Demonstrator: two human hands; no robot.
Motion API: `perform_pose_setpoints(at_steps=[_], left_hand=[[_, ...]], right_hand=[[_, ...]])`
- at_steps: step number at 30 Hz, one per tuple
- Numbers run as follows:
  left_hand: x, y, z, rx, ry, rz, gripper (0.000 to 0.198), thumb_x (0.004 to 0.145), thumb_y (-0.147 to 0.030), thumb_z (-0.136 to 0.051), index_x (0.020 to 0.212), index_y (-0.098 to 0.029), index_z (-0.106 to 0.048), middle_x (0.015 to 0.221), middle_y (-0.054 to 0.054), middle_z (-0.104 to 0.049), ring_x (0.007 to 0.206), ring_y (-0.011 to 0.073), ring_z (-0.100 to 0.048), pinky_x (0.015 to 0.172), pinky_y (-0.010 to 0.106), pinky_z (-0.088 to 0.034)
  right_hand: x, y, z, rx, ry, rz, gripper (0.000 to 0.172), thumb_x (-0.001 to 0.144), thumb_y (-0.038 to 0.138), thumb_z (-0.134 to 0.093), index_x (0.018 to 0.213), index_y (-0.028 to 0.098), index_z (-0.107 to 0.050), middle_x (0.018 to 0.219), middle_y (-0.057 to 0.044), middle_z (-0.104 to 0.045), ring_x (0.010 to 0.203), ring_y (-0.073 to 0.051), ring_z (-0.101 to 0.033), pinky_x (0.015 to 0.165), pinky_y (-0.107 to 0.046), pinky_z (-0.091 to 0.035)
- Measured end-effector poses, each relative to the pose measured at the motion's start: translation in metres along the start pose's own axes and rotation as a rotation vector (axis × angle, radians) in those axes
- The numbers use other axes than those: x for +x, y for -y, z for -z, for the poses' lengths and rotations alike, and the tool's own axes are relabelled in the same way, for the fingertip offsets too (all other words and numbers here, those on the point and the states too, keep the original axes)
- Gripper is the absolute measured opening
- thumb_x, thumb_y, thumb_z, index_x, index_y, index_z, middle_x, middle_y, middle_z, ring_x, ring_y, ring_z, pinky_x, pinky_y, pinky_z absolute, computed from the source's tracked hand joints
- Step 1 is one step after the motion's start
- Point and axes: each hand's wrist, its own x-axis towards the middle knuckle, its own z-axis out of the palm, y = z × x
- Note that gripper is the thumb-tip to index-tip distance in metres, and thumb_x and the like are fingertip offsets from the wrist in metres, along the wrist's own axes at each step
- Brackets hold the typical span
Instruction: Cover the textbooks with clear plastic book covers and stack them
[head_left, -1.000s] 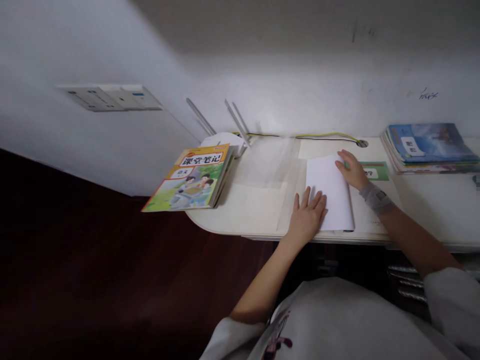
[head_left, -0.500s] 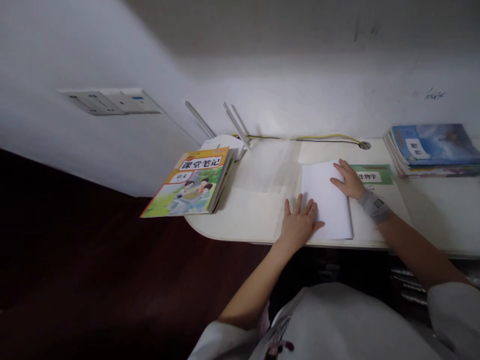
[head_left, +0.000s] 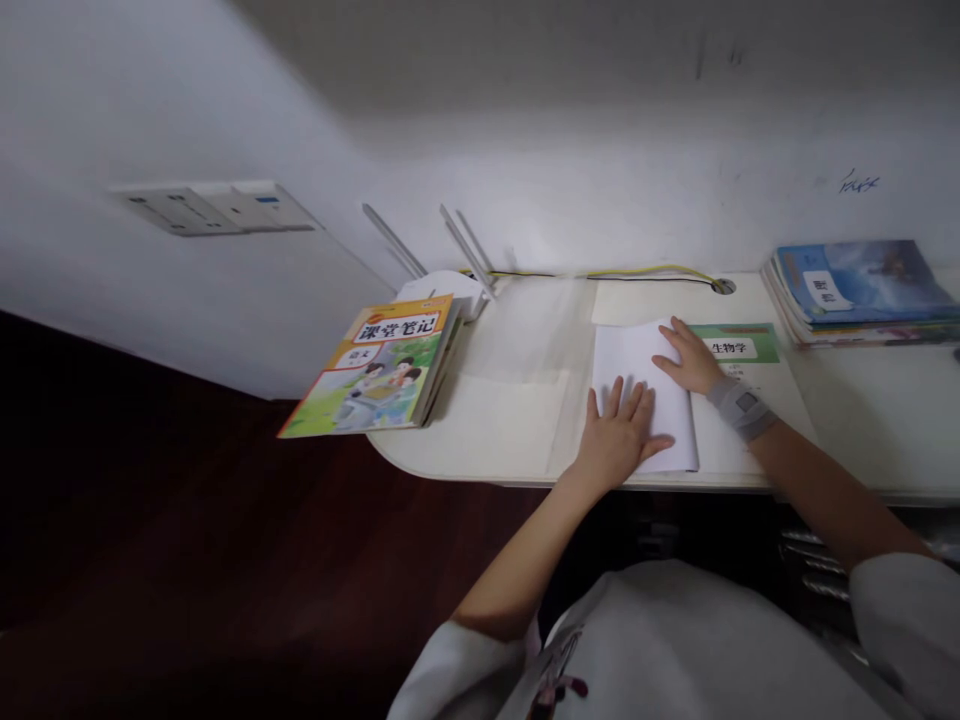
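A folded white sheet (head_left: pixel 626 350) lies over the left part of a biology book (head_left: pixel 739 385), whose green band and white cover show on the right. My left hand (head_left: pixel 615 435) rests palm down on the sheet's lower part, fingers spread. Farther up, my right hand (head_left: pixel 688 360), with a grey band round its wrist, lies across the sheet's right edge and the book, its thumb and fingers apart. Left of the sheet, a see-through plastic sheet (head_left: pixel 517 335) spreads over the desk; how far it runs beneath the book is hidden.
On the left, a yellow-green notebook (head_left: pixel 382 370) tops a small pile that juts past the edge of the white desk (head_left: pixel 480 455). Behind it stands a white router (head_left: pixel 442 288) with antennas. Cables (head_left: pixel 645 272) run to a desk hole. A stack of books (head_left: pixel 855 290) sits at right.
My left hand has slid right, farther onto the white sheet. My right hand keeps its place on the sheet's edge. The view has shifted slightly.
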Motion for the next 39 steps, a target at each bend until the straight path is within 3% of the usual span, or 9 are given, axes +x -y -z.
perform_pose_setpoints(at_steps=[5,12,19,24,27,29,32,34,39], left_hand=[[0.005,-0.002,-0.006,-0.042,0.061,0.016,0.073,0.088,-0.064,-0.022,0.142,-0.016,-0.033,0.146,0.013,-0.035,0.140,0.0341,-0.016,0.106,0.066,-0.015],[-0.001,0.007,-0.008,-0.028,0.079,0.019,0.069,0.087,-0.061,-0.035,0.141,-0.019,-0.035,0.147,0.011,-0.035,0.140,0.0350,-0.016,0.106,0.068,-0.011],[0.001,0.019,-0.006,-0.013,0.135,0.081,0.066,0.087,-0.058,-0.040,0.141,-0.020,-0.036,0.147,0.011,-0.035,0.139,0.0358,-0.016,0.105,0.069,-0.009],[-0.009,0.019,-0.006,0.013,0.085,0.087,0.060,0.089,-0.051,-0.043,0.139,-0.017,-0.039,0.145,0.011,-0.039,0.139,0.0365,-0.016,0.105,0.068,-0.012],[-0.016,0.023,-0.002,-0.018,0.004,0.080,0.061,0.088,-0.049,-0.045,0.141,-0.020,-0.035,0.147,0.011,-0.036,0.138,0.0357,-0.022,0.106,0.062,-0.021],[-0.021,0.034,0.001,-0.052,-0.088,0.173,0.062,0.089,-0.046,-0.045,0.141,-0.015,-0.033,0.146,0.016,-0.035,0.135,0.0338,-0.030,0.105,0.053,-0.031],[-0.031,0.056,0.003,-0.098,-0.192,0.441,0.061,0.088,-0.038,-0.047,0.137,-0.005,-0.034,0.135,0.026,-0.045,0.122,0.0338,-0.046,0.094,0.045,-0.043],[-0.035,0.069,0.001,-0.171,-0.156,0.561,0.063,0.085,-0.036,-0.051,0.137,-0.004,-0.032,0.125,0.026,-0.051,0.112,0.0335,-0.054,0.087,0.044,-0.046],[-0.032,0.080,-0.007,-0.589,-0.021,0.636,0.074,0.076,-0.027,-0.059,0.140,-0.008,-0.028,0.105,0.015,-0.061,0.088,0.0234,-0.063,0.077,0.035,-0.048]], right_hand=[[-0.002,0.003,-0.001,-0.041,0.022,0.021,0.066,0.083,0.048,-0.052,0.134,0.008,-0.044,0.148,-0.019,-0.030,0.138,-0.032,-0.023,0.111,-0.047,-0.023],[-0.005,0.004,0.000,-0.019,0.092,0.107,0.074,0.083,0.060,-0.045,0.139,0.011,-0.038,0.150,-0.017,-0.026,0.140,-0.031,-0.017,0.111,-0.050,-0.022],[-0.008,0.012,-0.003,-0.113,0.063,0.007,0.078,0.087,0.062,-0.033,0.140,0.004,-0.033,0.150,-0.021,-0.024,0.140,-0.033,-0.015,0.112,-0.050,-0.019],[-0.039,0.034,-0.004,-0.162,0.104,0.005,0.083,0.086,0.065,-0.031,0.139,0.001,-0.034,0.150,-0.024,-0.022,0.139,-0.036,-0.014,0.111,-0.050,-0.021],[-0.065,0.049,-0.006,-0.164,0.097,0.053,0.083,0.085,0.067,-0.029,0.140,0.005,-0.034,0.150,-0.021,-0.024,0.139,-0.035,-0.014,0.111,-0.050,-0.021],[-0.078,0.056,-0.006,-0.165,0.096,0.086,0.083,0.085,0.069,-0.029,0.141,0.008,-0.033,0.149,-0.020,-0.026,0.140,-0.033,-0.015,0.111,-0.050,-0.021],[-0.090,0.062,-0.004,-0.179,0.127,0.133,0.087,0.083,0.071,-0.030,0.141,0.007,-0.032,0.149,-0.021,-0.026,0.139,-0.033,-0.016,0.112,-0.049,-0.020],[-0.093,0.064,-0.002,-0.197,0.157,0.170,0.089,0.082,0.072,-0.031,0.140,0.005,-0.034,0.148,-0.022,-0.026,0.139,-0.034,-0.016,0.112,-0.049,-0.018],[-0.097,0.068,0.002,-0.228,0.220,0.217,0.092,0.077,0.075,-0.038,0.138,0.007,-0.039,0.146,-0.023,-0.031,0.138,-0.036,-0.020,0.111,-0.052,-0.017]])
